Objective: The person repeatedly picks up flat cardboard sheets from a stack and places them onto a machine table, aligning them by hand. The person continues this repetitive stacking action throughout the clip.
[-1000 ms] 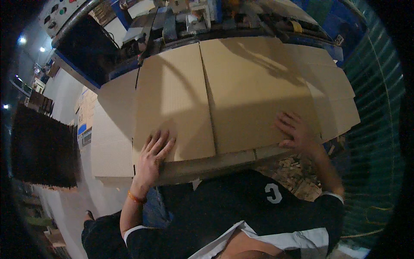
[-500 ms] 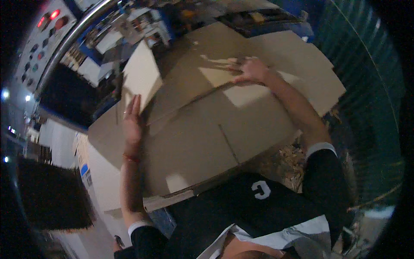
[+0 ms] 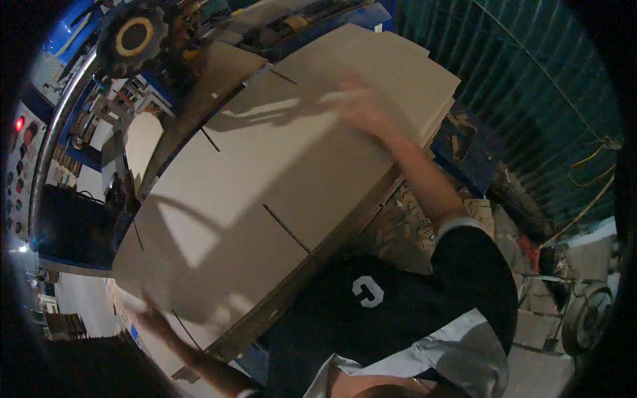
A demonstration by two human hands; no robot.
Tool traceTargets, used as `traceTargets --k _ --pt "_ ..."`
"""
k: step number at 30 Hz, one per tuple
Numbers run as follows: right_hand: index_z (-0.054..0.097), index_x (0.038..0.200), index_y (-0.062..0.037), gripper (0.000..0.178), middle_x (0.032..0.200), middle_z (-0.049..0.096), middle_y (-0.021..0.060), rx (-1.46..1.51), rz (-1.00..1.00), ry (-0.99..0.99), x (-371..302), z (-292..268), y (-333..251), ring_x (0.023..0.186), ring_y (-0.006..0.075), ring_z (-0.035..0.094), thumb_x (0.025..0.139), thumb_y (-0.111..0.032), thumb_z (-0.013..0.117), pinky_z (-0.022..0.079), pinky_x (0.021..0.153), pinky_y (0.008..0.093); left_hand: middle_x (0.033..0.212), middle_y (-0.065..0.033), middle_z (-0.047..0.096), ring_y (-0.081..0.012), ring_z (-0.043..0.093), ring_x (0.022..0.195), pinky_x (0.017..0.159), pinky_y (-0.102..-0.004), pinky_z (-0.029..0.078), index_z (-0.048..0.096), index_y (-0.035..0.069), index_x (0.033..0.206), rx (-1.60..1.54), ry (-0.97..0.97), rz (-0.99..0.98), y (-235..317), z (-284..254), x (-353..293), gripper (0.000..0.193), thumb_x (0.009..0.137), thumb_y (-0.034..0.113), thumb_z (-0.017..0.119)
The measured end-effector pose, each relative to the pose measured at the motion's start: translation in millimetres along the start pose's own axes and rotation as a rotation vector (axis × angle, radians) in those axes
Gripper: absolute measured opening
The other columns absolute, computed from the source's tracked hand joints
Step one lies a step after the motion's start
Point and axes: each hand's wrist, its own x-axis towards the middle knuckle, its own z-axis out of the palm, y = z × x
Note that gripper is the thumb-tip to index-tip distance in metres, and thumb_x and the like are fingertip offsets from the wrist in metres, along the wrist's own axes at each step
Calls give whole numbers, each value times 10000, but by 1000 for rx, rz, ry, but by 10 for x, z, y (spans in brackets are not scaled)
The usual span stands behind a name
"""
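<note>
A large brown cardboard sheet (image 3: 232,199) with dark cut slots along its long edges lies flat in front of me. My right hand (image 3: 365,109) hangs over or touches its far right part; motion smears the fingers, and a shadow falls beside them on the board. At the sheet's near left end is my left hand (image 3: 149,312), blurred too, so whether it grips the edge is unclear. Beyond the far long edge, a pale cardboard piece (image 3: 144,142) stands up beside the machine.
A metal rail (image 3: 58,132) and a control panel (image 3: 21,166) with a red light are at the left. Behind the sheet sits a dark handwheel (image 3: 135,37). Cardboard scraps (image 3: 406,215) lie below to the right, near a green corrugated wall (image 3: 517,86).
The cardboard has turned and now lies flat, its slots showing. My left hand has moved down and left to its near end; my right hand stays over the far part. The view has shifted.
</note>
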Motion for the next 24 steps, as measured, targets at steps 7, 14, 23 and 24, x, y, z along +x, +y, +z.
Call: traceTargets --k 7,14,23,24 --pt "303 1327 27 821 1374 291 270 -143 969 619 -851 -787 2159 1258 395 321 760 -482 609 327 1011 437 1092 -172 580 -301 562 906 795 -419 446 515 30 1202 746 -290 58 -2156 -755 -1569 425 923 345 450" --pt "306 1336 51 951 1310 400 259 345 1024 542 -573 -619 3508 1165 400 438 689 -563 636 396 960 417 1272 -160 471 -322 476 1079 939 -403 357 349 58 1360 405 -196 -648 -745 -658 -1297 633 879 444 492" --pt "539 1122 30 347 1129 569 129 864 711 883 -233 -1596 1985 928 220 585 804 -95 600 475 800 347 1280 -203 425 -262 463 1120 954 -392 389 309 -57 1306 -594 781 -639 250 -1125 -727 630 806 119 649" --pt "520 1141 32 346 1135 565 124 639 748 696 -192 -1680 1705 937 221 580 815 -67 578 464 812 342 1242 -191 448 -249 475 1090 936 -383 402 347 -61 1269 -706 798 -750 130 -1128 -737 579 804 111 646"
